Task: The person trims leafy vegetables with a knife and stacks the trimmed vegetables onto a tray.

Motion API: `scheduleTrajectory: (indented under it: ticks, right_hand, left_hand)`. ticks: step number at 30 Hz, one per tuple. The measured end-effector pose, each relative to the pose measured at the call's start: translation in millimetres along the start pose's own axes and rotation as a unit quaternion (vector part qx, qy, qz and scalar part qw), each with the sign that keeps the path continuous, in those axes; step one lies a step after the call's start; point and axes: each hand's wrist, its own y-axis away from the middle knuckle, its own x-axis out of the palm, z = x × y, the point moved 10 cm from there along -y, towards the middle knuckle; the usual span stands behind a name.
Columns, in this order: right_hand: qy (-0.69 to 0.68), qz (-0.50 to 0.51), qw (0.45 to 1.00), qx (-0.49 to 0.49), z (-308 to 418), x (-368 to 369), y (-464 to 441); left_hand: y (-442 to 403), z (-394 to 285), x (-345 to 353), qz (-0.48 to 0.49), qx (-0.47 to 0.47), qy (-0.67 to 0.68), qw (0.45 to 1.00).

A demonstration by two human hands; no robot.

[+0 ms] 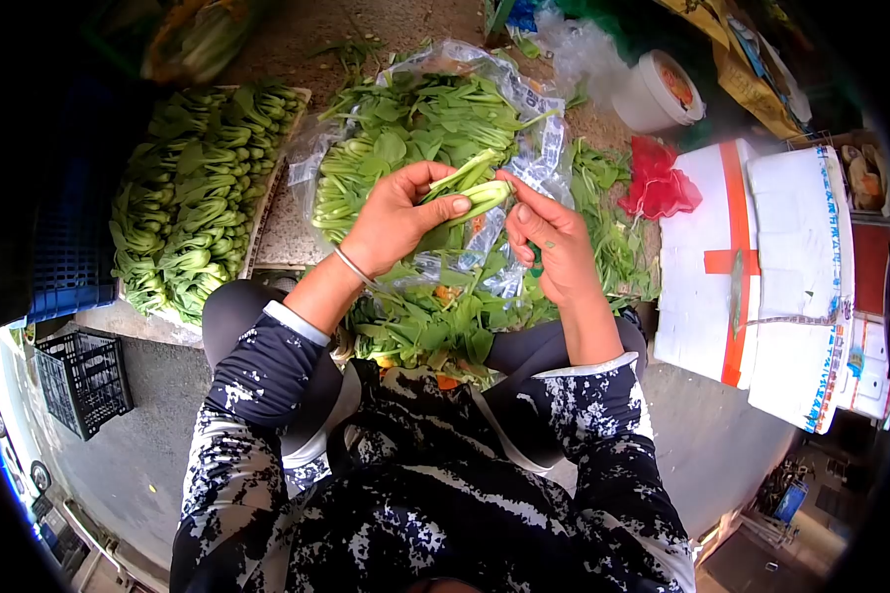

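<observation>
My left hand (394, 219) is closed around a small bok choy (485, 198), its pale stalks toward the right and its root end near my right fingertips. My right hand (552, 242) is closed on a small green-handled tool (536, 261); only part of the handle shows in the palm and I cannot make out a blade. Its thumb and forefinger are at the bok choy's root end. Beneath both hands, a heap of leafy bok choy (396, 128) lies on a clear printed plastic bag (539, 148). More loose leaves (445, 321) lie between my knees.
At left, bok choy in neat rows (208, 188) fills a flat tray. A black crate (84, 381) stands on the ground below it. Right of me are white foam boxes (697, 257) with orange tape, a red mesh bag (655, 180) and a white bucket (643, 97).
</observation>
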Motion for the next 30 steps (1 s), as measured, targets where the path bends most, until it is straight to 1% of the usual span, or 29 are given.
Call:
scheduleTrajectory:
  ticks: [1,2,4,5,7,8,10,14,16,19,23,25,26,28,29,30]
  right_hand:
    - [-0.032,0.023,0.999,0.013,-2.4,2.0,0.3]
    - [-0.032,0.022,0.999,0.013,-2.7,1.1,0.5]
    - [0.021,-0.011,1.000,-0.006,0.5,-7.2,1.0]
    - [0.020,-0.011,1.000,-0.005,1.1,-7.0,1.2]
    - [0.048,-0.051,0.996,-0.048,12.9,-11.8,2.9]
    - [0.048,-0.052,0.996,-0.048,13.2,-11.3,3.5]
    - [0.049,-0.020,0.998,-0.037,10.4,-4.0,3.6]
    - [0.083,-0.003,0.996,-0.028,7.0,-1.6,2.4]
    - [0.120,0.013,0.993,-0.007,4.4,-0.8,2.7]
    - [0.099,0.009,0.995,0.005,4.3,2.3,3.3]
    - [0.093,0.029,0.995,0.030,-2.9,-0.8,2.1]
    - [0.031,0.014,0.999,0.029,-4.3,-5.1,1.5]
    - [0.031,0.014,0.999,0.029,-5.9,-5.4,0.7]
    - [0.064,-0.068,0.995,-0.027,3.5,-21.0,-0.4]
    - [0.063,-0.067,0.995,-0.026,3.3,-20.1,-0.4]
    - [0.057,-0.057,0.996,-0.022,3.8,-18.0,-0.2]
  left_hand:
    - [0.8,1.9,1.8,0.007,-0.019,0.020,1.000]
    - [1.5,-0.6,2.3,0.007,-0.020,0.020,1.000]
    - [3.5,2.2,10.8,0.041,-0.055,0.059,0.996]
    - [3.8,3.0,11.1,0.041,-0.056,0.059,0.996]
    - [3.6,2.2,9.3,0.032,-0.045,0.034,0.998]
    - [3.8,2.6,9.4,0.033,-0.045,0.034,0.998]
    - [3.8,-3.1,5.1,0.023,-0.011,-0.109,0.994]
    - [4.1,1.6,6.1,0.041,-0.008,-0.151,0.988]
    - [4.5,-2.6,8.7,0.057,0.021,-0.175,0.983]
    - [4.8,-0.8,7.2,0.062,0.010,-0.187,0.980]
    - [7.3,-0.9,8.2,0.073,-0.009,-0.181,0.981]
    - [8.1,1.3,10.6,0.089,-0.024,-0.133,0.987]
    - [7.9,1.4,9.8,0.088,-0.024,-0.133,0.987]
    - [9.7,10.8,12.7,0.112,-0.076,-0.085,0.987]
    - [10.5,10.4,13.4,0.111,-0.077,-0.085,0.987]
    - [11.8,11.1,18.4,0.115,-0.093,-0.030,0.989]
